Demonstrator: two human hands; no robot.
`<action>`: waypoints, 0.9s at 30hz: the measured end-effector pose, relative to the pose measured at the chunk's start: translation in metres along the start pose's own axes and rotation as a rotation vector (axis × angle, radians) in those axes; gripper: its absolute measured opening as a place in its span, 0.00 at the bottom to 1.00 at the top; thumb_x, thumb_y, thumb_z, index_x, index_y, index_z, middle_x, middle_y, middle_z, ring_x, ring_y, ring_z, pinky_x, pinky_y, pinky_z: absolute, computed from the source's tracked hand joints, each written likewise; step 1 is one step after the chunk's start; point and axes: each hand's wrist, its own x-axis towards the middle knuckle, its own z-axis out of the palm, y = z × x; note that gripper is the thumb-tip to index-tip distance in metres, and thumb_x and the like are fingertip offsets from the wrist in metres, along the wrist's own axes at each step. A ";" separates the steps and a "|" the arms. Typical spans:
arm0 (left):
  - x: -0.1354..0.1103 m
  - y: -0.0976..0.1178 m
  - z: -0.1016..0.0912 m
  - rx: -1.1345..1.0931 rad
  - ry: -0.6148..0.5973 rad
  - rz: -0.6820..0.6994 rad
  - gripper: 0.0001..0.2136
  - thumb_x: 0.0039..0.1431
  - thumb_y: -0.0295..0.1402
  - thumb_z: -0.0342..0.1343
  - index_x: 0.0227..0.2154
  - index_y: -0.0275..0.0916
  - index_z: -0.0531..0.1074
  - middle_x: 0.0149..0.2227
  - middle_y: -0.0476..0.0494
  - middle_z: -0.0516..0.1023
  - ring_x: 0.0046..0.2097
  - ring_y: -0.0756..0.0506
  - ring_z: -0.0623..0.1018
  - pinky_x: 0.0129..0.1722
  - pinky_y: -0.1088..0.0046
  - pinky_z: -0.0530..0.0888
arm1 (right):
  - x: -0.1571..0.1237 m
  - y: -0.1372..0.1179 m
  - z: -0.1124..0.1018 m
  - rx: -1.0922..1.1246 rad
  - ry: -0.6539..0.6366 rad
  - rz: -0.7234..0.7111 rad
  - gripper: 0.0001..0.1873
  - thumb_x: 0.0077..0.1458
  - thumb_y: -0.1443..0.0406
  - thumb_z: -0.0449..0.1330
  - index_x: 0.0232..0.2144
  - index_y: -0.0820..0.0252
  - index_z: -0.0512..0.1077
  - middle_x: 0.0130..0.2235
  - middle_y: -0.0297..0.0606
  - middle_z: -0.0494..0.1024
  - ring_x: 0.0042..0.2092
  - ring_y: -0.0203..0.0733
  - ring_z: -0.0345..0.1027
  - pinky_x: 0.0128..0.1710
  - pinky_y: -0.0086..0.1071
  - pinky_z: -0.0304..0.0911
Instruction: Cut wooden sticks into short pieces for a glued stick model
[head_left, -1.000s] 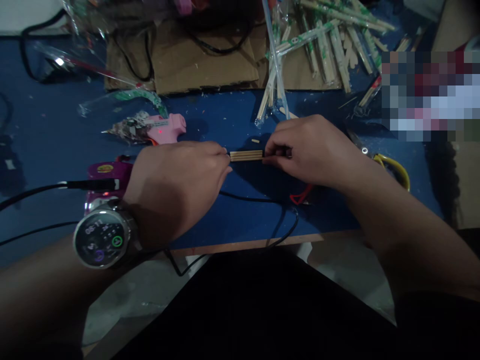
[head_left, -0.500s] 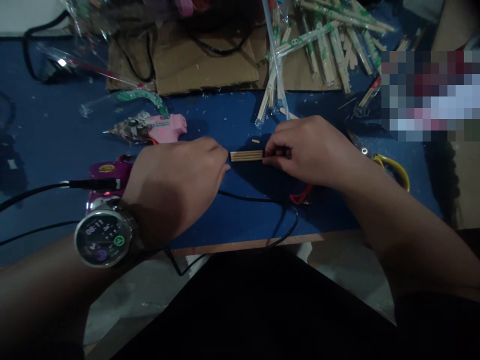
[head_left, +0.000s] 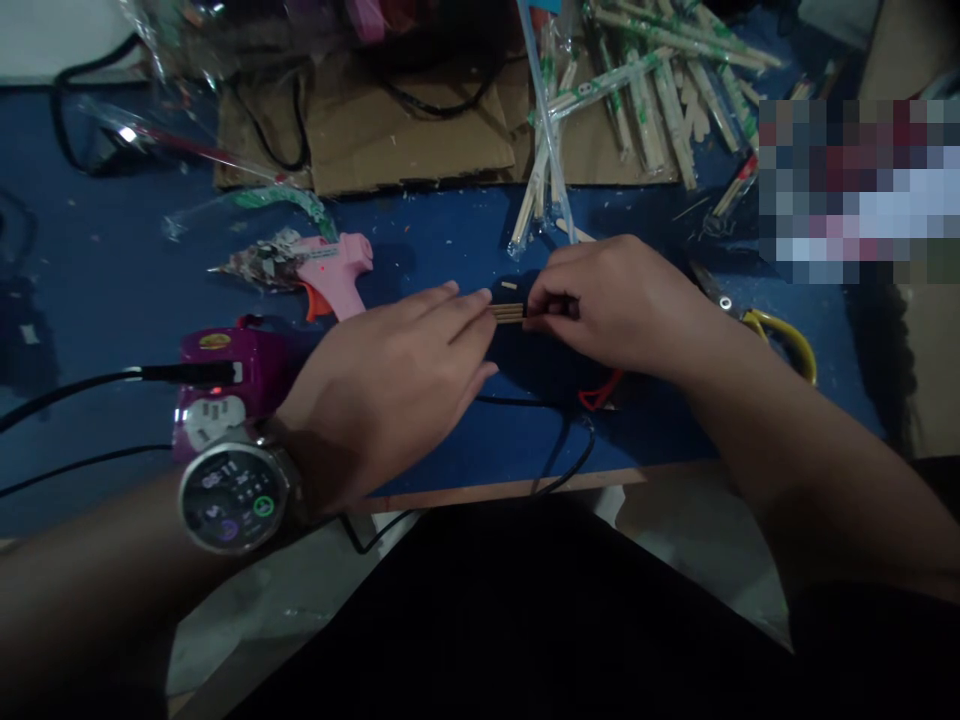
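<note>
A short row of cut wooden sticks lies side by side on the blue table between my hands. My left hand, a smartwatch on its wrist, is laid flat with fingers stretched over the left part of the row, hiding it. At the row's right end, the fingertips of my right hand are pinched together against the stick ends. Just above the row sits a tiny stick offcut. Left of it, a pink glue gun with an orange trigger rests on its side.
Wrapped chopsticks are heaped at the back right, partly on cardboard. Yellow-handled scissors lie beyond my right forearm, a red-handled object below the hand. A purple box with a plugged cable stands at left.
My left hand has moved right and its curled fingers have stretched out, now covering the left part of the stick row. My right hand stays at the right end.
</note>
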 end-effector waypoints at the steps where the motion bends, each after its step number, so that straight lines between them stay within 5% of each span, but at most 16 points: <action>1: -0.001 0.001 0.001 -0.018 0.003 0.036 0.20 0.81 0.33 0.51 0.67 0.32 0.77 0.71 0.31 0.79 0.73 0.30 0.77 0.72 0.48 0.78 | 0.000 0.000 0.000 0.002 -0.002 -0.004 0.12 0.68 0.63 0.62 0.43 0.57 0.87 0.42 0.41 0.86 0.43 0.48 0.77 0.45 0.40 0.64; 7: -0.001 0.007 0.004 0.000 -0.024 0.120 0.22 0.82 0.34 0.50 0.70 0.30 0.74 0.73 0.25 0.75 0.80 0.26 0.67 0.73 0.39 0.77 | 0.001 -0.002 -0.002 0.011 -0.017 0.015 0.13 0.66 0.66 0.60 0.43 0.58 0.86 0.43 0.42 0.86 0.43 0.47 0.77 0.45 0.39 0.63; 13: 0.003 0.007 0.010 -0.043 -0.057 0.077 0.21 0.79 0.36 0.55 0.69 0.39 0.77 0.78 0.31 0.70 0.83 0.26 0.58 0.79 0.34 0.68 | 0.001 -0.004 -0.003 -0.009 -0.017 0.026 0.12 0.67 0.65 0.61 0.41 0.56 0.85 0.40 0.41 0.85 0.42 0.47 0.76 0.43 0.38 0.62; 27: 0.004 0.005 0.009 0.033 -0.073 0.098 0.20 0.81 0.37 0.53 0.65 0.33 0.79 0.77 0.27 0.70 0.82 0.23 0.61 0.75 0.36 0.72 | 0.002 -0.003 -0.001 -0.014 -0.016 0.028 0.12 0.66 0.65 0.60 0.42 0.56 0.85 0.41 0.40 0.85 0.43 0.48 0.77 0.45 0.39 0.63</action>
